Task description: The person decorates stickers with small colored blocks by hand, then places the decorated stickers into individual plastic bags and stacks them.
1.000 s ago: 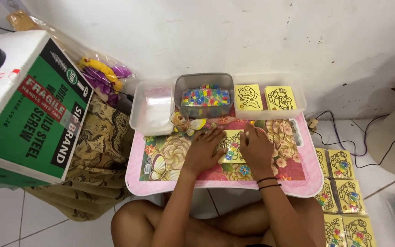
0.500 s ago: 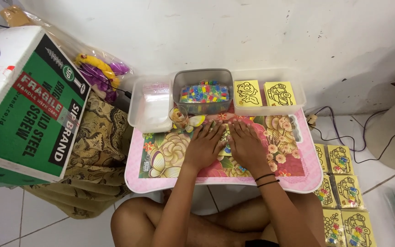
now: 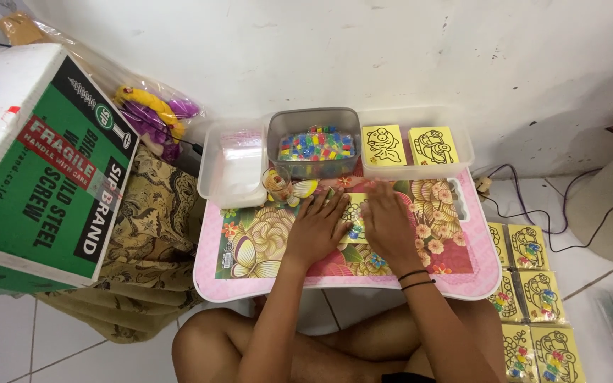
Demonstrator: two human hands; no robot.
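My left hand [image 3: 317, 228] and my right hand [image 3: 387, 225] lie flat, palms down and fingers together, on a small yellow picture card [image 3: 355, 218] that sits between them on the pink floral lap table [image 3: 455, 273]. Only a strip of the card shows between the hands. Just beyond the fingertips stand a small cup of bits [image 3: 277, 182] and a grey tub of coloured pieces [image 3: 313, 145]. Neither hand grips anything.
A clear tray [image 3: 459, 145] at the back right holds two yellow outline cards [image 3: 383, 145]. A clear lidded box [image 3: 234, 164] sits at the back left. A big green and white carton [image 3: 33, 163] stands left. Several finished yellow cards [image 3: 526, 284] lie on the floor, right, near black cables [image 3: 533, 206].
Both hands have slid a little toward me and closer together over the yellow card. The camera view has shifted slightly.
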